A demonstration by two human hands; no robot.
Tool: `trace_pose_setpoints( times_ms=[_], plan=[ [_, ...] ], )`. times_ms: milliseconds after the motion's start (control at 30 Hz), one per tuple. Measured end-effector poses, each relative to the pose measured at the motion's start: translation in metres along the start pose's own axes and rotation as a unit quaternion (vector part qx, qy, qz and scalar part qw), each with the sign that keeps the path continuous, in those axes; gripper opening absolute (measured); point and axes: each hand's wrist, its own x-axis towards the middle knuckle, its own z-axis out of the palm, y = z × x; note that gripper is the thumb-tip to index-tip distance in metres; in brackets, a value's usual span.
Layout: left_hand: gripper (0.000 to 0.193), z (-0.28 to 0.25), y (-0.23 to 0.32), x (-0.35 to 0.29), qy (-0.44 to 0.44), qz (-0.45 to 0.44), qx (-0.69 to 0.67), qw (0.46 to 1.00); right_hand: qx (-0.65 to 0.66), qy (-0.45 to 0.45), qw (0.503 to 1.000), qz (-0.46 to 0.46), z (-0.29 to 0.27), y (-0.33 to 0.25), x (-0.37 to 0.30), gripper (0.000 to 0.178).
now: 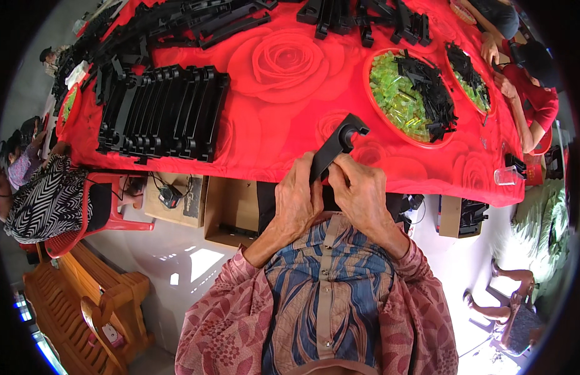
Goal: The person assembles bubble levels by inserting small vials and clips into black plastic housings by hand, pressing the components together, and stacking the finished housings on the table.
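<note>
A long black plastic part [330, 149] with a hooked, notched end tilts up over the front edge of the red tablecloth. My left hand [297, 190] is closed around its lower left side. The fingers of my right hand [360, 187] are pinched together at its right side, below the hook; whether they hold a smaller piece there is hidden. Left of my hands, a row of similar black parts [165, 112] lies side by side on the cloth. To the right stands a red-rimmed basket [372, 103] of yellow-green clear pieces and small black pieces.
More black parts [233, 25] are heaped along the far side. A second basket [449, 62] sits near a person in red [540, 94] at the right. A clear cup [505, 176] stands by the right corner. Below the table are an open cardboard box [237, 209] and a red chair [83, 219].
</note>
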Motion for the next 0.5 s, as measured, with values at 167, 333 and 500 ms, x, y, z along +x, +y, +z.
trace_pose_setpoints(
  times_ms=[167, 333, 500],
  plan=[
    [0.053, 0.000, 0.003, 0.004, -0.012, 0.021, 0.011, 1.000, 0.089, 0.038, 0.993, 0.060, 0.002, 0.006, -0.002, 0.003],
    [0.052, 0.004, 0.003, 0.007, 0.003, 0.030, 0.000, 1.000, 0.088, 0.068, 0.993, 0.051, 0.006, 0.009, 0.000, 0.004],
    [0.050, 0.006, 0.008, 0.010, 0.004, 0.033, -0.004, 0.999, 0.088, 0.106, 0.990, 0.024, 0.013, 0.013, -0.006, 0.007]
  ],
)
